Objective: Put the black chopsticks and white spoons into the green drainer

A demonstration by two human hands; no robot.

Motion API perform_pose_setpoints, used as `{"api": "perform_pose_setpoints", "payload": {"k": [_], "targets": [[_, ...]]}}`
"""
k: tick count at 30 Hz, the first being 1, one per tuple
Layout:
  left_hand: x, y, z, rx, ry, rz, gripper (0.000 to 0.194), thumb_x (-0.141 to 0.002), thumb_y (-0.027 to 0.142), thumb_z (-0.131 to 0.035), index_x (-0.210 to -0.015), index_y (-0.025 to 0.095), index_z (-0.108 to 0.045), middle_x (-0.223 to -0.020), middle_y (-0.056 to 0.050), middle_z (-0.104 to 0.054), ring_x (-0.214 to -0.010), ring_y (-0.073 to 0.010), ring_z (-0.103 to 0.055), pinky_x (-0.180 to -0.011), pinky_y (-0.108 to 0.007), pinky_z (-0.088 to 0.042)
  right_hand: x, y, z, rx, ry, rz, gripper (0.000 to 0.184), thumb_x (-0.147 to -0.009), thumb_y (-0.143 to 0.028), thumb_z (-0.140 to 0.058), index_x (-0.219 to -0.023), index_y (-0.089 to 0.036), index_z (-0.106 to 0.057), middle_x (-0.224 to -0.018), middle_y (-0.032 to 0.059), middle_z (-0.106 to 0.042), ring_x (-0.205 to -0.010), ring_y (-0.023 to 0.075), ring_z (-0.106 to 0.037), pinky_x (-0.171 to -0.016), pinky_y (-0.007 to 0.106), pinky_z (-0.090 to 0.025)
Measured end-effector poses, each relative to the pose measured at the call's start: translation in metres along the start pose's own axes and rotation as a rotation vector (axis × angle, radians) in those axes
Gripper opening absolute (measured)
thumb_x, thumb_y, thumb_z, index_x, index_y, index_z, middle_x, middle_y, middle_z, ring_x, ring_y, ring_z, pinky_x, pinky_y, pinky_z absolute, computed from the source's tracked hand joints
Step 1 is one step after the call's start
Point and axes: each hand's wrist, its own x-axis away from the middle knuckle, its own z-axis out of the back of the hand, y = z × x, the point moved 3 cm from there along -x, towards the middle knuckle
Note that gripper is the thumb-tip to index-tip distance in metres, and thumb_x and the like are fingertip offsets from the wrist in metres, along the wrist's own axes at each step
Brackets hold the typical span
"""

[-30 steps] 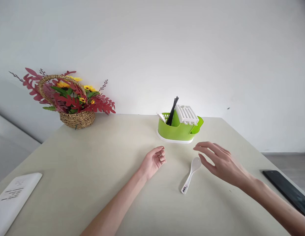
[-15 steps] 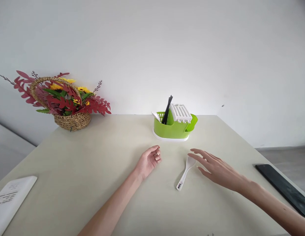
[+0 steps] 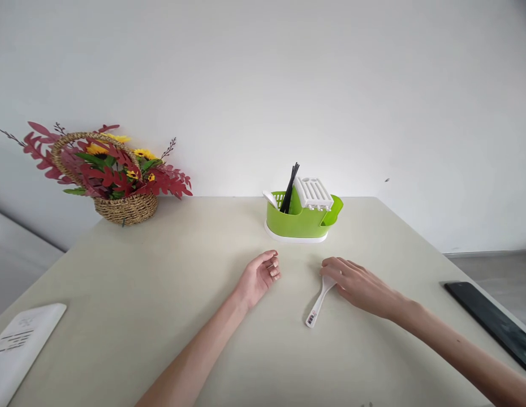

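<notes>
Head view, and my right hand (image 3: pixel 358 285) is over the bowl of the spoon (image 3: pixel 319 307), fingers drawn in narrow around it; whether they're pinching, I can't tell. So far, then, it's reached but not raised: the spoon lies on the table (image 3: pixel 195 249), just nearer than the green caddy (image 3: pixel 294 227). Over in the caddy, black sticks (image 3: pixel 289 195) and a white utensil (image 3: pixel 270 198) stand leaning at its left end. Spoon's long axis runs on a slant, handle end pointing near and left, bowl far and right. And my left hand (image 3: pixel 255 281), left of the spoon, rests half-curled, holding nothing.
</notes>
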Motion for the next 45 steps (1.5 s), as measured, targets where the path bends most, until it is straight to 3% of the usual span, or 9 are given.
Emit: {"api": "perform_pose_setpoints", "payload": {"k": [13,29,36,40,45], "targets": [[-0.001,-0.001,0.001,0.005,-0.003,0.008,0.02,-0.076,0.023,-0.084,-0.088,0.013,-0.07,-0.073,0.002,-0.056,-0.056,-0.0077,-0.045,-0.059,-0.025,-0.041,-0.008,-0.009,0.009,0.038,-0.018,0.003,0.048,-0.077,0.011,-0.042,-0.109,-0.023,-0.054,-0.114,0.0067,-0.064,-0.095,0.0222,-0.068,-0.079,0.037,-0.053],[0.001,0.001,-0.002,0.044,0.013,0.017,0.016,-0.078,0.019,-0.081,-0.088,0.013,-0.069,-0.073,0.002,-0.056,-0.056,-0.007,-0.045,-0.058,-0.024,-0.043,-0.007,-0.023,0.019,0.026,-0.116,0.02,0.039,-0.081,0.005,-0.05,-0.106,-0.025,-0.055,-0.101,0.0038,-0.068,-0.092,0.0238,-0.067,-0.078,0.037,-0.05],[0.001,0.001,-0.002,0.065,0.002,0.018,0.014,-0.08,0.017,-0.079,-0.088,0.013,-0.069,-0.073,0.002,-0.055,-0.056,-0.0073,-0.045,-0.058,-0.024,-0.044,-0.01,-0.03,0.028,0.018,-0.146,0.003,0.029,-0.092,0.001,-0.046,-0.102,-0.025,-0.056,-0.101,0.0028,-0.068,-0.087,0.0216,-0.068,-0.074,0.035,-0.05],[0.0,0.002,0.0,0.109,0.014,0.0,0.014,-0.079,0.017,-0.079,-0.087,0.014,-0.067,-0.071,0.003,-0.054,-0.056,-0.0072,-0.045,-0.057,-0.023,-0.043,-0.009,-0.03,0.038,-0.126,-0.127,-0.095,0.015,-0.104,-0.016,-0.043,-0.106,-0.027,-0.053,-0.103,0.0025,-0.069,-0.082,0.0213,-0.067,-0.067,0.035,-0.049],[-0.001,0.004,0.001,0.177,0.025,-0.017,0.013,-0.08,0.015,-0.077,-0.083,0.014,-0.064,-0.068,0.004,-0.052,-0.056,-0.0073,-0.045,-0.054,-0.022,-0.04,-0.014,-0.038,0.058,-0.642,-0.107,-0.269,0.019,-0.11,-0.046,-0.045,-0.12,-0.031,-0.05,-0.104,0.0018,-0.071,-0.082,0.0199,-0.068,-0.075,0.038,-0.056]]}}
